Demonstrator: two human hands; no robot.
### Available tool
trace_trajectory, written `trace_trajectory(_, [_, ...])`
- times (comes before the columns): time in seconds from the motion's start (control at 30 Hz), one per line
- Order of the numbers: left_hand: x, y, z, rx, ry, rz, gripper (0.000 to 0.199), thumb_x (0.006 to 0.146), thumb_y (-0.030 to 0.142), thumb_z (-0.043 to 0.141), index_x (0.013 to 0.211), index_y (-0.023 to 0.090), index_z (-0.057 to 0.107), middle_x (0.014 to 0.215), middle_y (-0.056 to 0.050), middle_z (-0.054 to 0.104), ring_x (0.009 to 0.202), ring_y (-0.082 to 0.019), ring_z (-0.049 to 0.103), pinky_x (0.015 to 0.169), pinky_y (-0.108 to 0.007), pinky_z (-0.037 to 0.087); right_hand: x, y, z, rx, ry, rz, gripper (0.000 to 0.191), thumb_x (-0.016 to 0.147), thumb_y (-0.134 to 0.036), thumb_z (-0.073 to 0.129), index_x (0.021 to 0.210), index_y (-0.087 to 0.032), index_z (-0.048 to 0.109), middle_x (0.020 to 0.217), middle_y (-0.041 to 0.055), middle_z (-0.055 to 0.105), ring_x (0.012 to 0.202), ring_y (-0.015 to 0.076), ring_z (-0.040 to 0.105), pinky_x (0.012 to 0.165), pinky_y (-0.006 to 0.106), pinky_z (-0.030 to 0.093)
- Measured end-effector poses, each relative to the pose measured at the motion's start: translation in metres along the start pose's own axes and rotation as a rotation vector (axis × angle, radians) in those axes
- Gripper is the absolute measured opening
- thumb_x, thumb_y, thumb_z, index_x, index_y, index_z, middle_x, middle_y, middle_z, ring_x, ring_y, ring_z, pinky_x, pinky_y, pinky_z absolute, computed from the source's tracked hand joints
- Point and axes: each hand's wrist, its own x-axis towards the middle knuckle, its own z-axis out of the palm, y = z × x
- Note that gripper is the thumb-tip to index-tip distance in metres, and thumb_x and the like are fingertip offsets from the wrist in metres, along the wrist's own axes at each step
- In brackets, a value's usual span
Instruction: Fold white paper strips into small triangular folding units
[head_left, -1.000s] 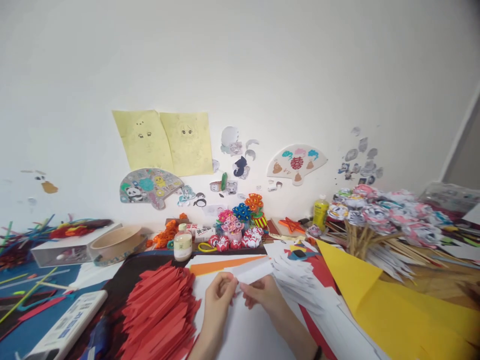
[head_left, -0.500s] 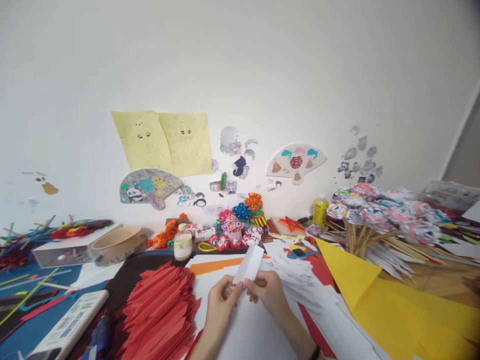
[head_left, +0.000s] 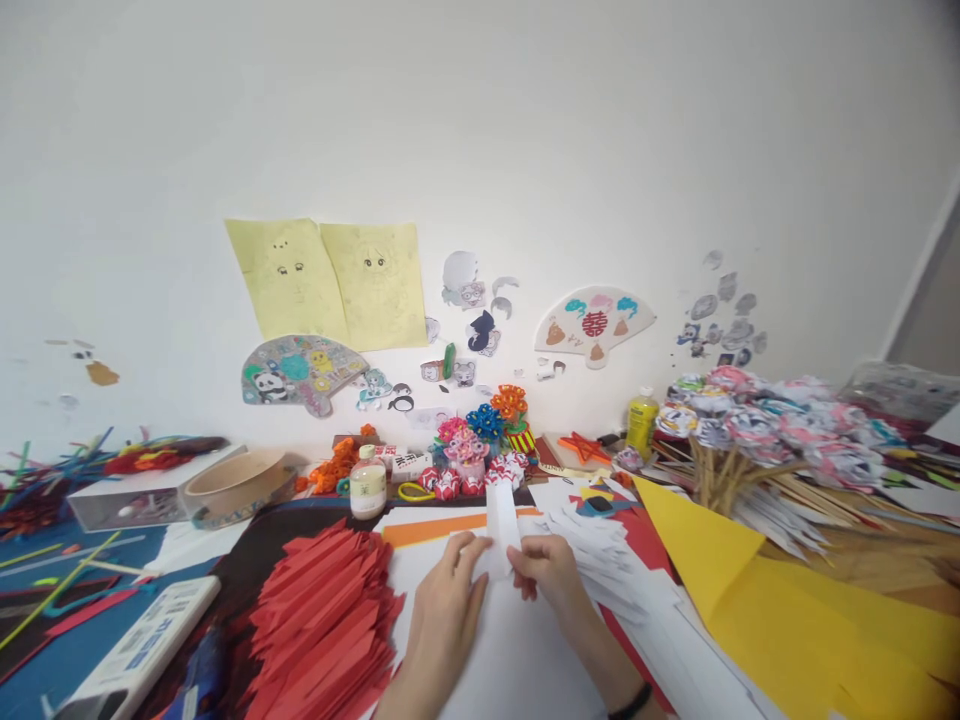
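Observation:
A folded white paper strip [head_left: 502, 520] stands out from between my hands, its far end reaching toward the small paper flowers. My left hand [head_left: 450, 590] has its fingers at the strip's left edge, the thumb lower down. On the right edge, my right hand [head_left: 544, 570] pinches it between thumb and bent fingers. Under both hands lies a stack of white paper sheets [head_left: 510, 650]. A heap of red folded paper strips [head_left: 326, 620] is left of my left hand, and a pile of white paper strips [head_left: 600, 560] lies beyond my right hand.
Yellow paper [head_left: 825, 630] covers the right side. Behind it stand paper flowers on sticks [head_left: 750, 420]. A glue bottle [head_left: 367, 483], a yellow bottle [head_left: 640, 422] and pipe-cleaner flowers [head_left: 484, 425] line the wall. At left are a tape roll [head_left: 236, 480], a white box [head_left: 142, 650] and a glue gun [head_left: 201, 675].
The paper strip has turned from leaning right to nearly straight ahead. My left hand's fingers have straightened along its left edge, and my right hand has shifted slightly to the right.

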Motion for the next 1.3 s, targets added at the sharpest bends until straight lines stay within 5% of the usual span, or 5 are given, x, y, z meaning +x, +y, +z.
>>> trace_trajectory(0.13, [0.0, -0.01, -0.005, 0.284, -0.009, 0.307, 0.029, 0.087, 0.009, 0.042, 0.101, 0.025, 0.06, 0.098, -0.006, 0.062, 0.067, -0.015, 0.052, 0.06, -0.026, 0.04, 0.002, -0.002, -0.005, -0.069, -0.044, 0.004, 0.04, 0.065, -0.047, 0.064, 0.042, -0.017, 0.052, 0.038, -0.0004, 0.053, 0.031, 0.0102, 0.046, 0.033, 0.02, 0.032])
trace_trajectory(0.23, [0.001, -0.012, -0.008, 0.303, 0.028, 0.364, 0.024, 0.088, 0.011, 0.044, 0.096, 0.025, 0.062, 0.097, -0.005, 0.061, 0.068, -0.015, 0.05, 0.06, -0.026, 0.038, 0.0, -0.004, -0.006, -0.121, -0.076, -0.021, 0.04, 0.068, -0.047, 0.063, 0.043, -0.016, 0.053, 0.039, -0.0004, 0.053, 0.032, 0.0099, 0.046, 0.034, 0.02, 0.032])
trace_trajectory(0.8, [0.005, -0.004, 0.0, -0.328, 0.126, -0.324, 0.02, 0.081, 0.033, 0.059, 0.096, 0.02, 0.057, 0.089, -0.004, 0.06, 0.078, -0.02, 0.053, 0.073, -0.03, 0.041, -0.009, -0.008, 0.006, 0.123, -0.235, -0.147, 0.04, 0.072, -0.049, 0.068, 0.078, -0.01, 0.071, 0.063, 0.0073, 0.067, 0.056, 0.0166, 0.062, 0.052, 0.026, 0.048])
trace_trajectory(1.0, [0.008, -0.006, 0.003, -0.446, 0.057, -0.399, 0.022, 0.078, 0.035, 0.06, 0.066, 0.017, 0.06, 0.062, 0.002, 0.056, 0.063, -0.015, 0.049, 0.061, -0.023, 0.037, -0.01, -0.008, 0.008, 0.128, -0.259, -0.155, 0.039, 0.072, -0.047, 0.069, 0.082, -0.01, 0.073, 0.064, 0.0078, 0.068, 0.057, 0.0168, 0.062, 0.053, 0.026, 0.048])
trace_trajectory(1.3, [0.008, -0.006, 0.002, -0.461, 0.085, -0.452, 0.031, 0.077, 0.046, 0.059, 0.064, 0.017, 0.059, 0.058, 0.002, 0.051, 0.061, -0.015, 0.046, 0.062, -0.024, 0.034, -0.012, -0.004, 0.014, 0.122, -0.289, -0.049, 0.037, 0.067, -0.044, 0.074, 0.08, -0.009, 0.071, 0.064, 0.0077, 0.068, 0.053, 0.0154, 0.062, 0.049, 0.023, 0.046])
